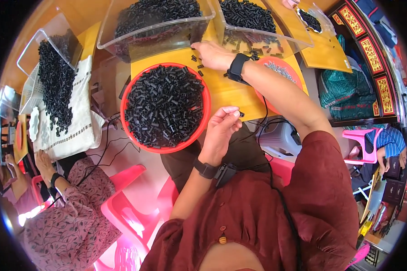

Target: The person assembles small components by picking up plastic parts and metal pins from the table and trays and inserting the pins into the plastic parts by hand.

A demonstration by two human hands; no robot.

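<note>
My left hand (221, 128) is raised to the right of a red round basin, with thumb and fingers pinched on a small black plastic tube piece (242, 114). The red basin (206, 110) is heaped with short black tube pieces (163, 106). My right hand (212, 55) stretches across the yellow table (233, 92) to the front corner of a clear plastic bin (160, 27). Its fingers are drawn together there; whatever they hold is hidden. A few loose black pieces (200, 72) lie on the table just below it.
A second clear bin (267, 36) of black pieces stands at the back right. Under my right forearm sits a red bowl (296, 77) of small silvery parts. At left, another person's hand (45, 165) rests by a white cloth (83, 122) piled with black pieces. Cables hang below the table.
</note>
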